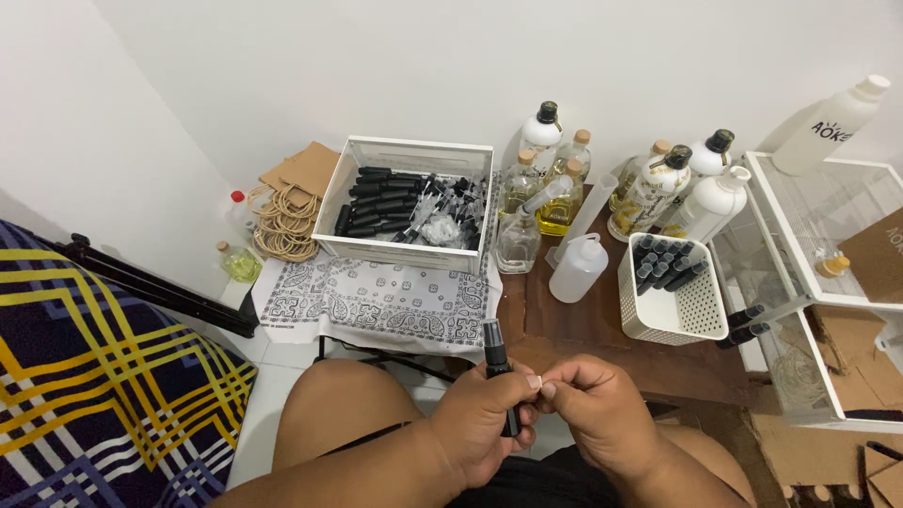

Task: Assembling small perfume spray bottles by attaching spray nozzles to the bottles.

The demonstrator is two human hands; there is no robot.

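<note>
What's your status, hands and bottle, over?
Left hand gripping small black spray bottle upright. Right hand pinching at its side. White basket of black bottles beyond, clear of hands.

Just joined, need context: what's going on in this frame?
A seated person holds a small black spray bottle upright in the left hand. The right hand meets it at the fingertips, pinching something too small to make out. Ahead, a white crate holds many more black bottles, and a small white perforated basket holds several. Between them stand glass bottles of yellow liquid and a white squeeze bottle.
</note>
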